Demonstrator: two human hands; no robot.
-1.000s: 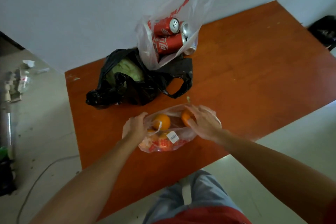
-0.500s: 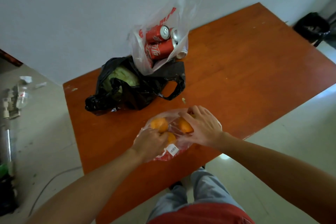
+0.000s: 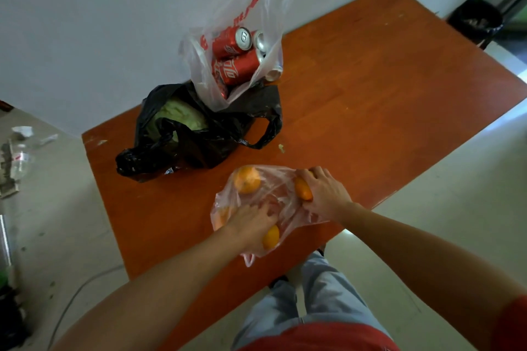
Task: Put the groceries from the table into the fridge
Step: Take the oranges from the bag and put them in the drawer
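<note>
In the head view, a brown table (image 3: 370, 100) is seen from above, set against a pale wall. A clear bag (image 3: 275, 196) is laid on the near edge of the table. Oranges (image 3: 247, 179) are seen inside it.

The left hand (image 3: 252, 222) is laid flat on top of the clear bag, with its fingers bent down onto the plastic. One of the fruits is tucked just under this hand. It cannot be told if anything is being gripped by it.

The right hand (image 3: 325, 194) is placed on the right side of the clear bag. Its fingers are curled round an orange (image 3: 302, 188), which is held through the plastic.

Farther back on the table, a black bag (image 3: 205, 139) is slumped open, and something pale green (image 3: 182, 117) is seen in it. A white bag (image 3: 199, 65) is leaned on it, and red cans (image 3: 236, 65) are stacked inside. A black bin (image 3: 474, 18) is stood on the floor past the far right corner of the table.
</note>
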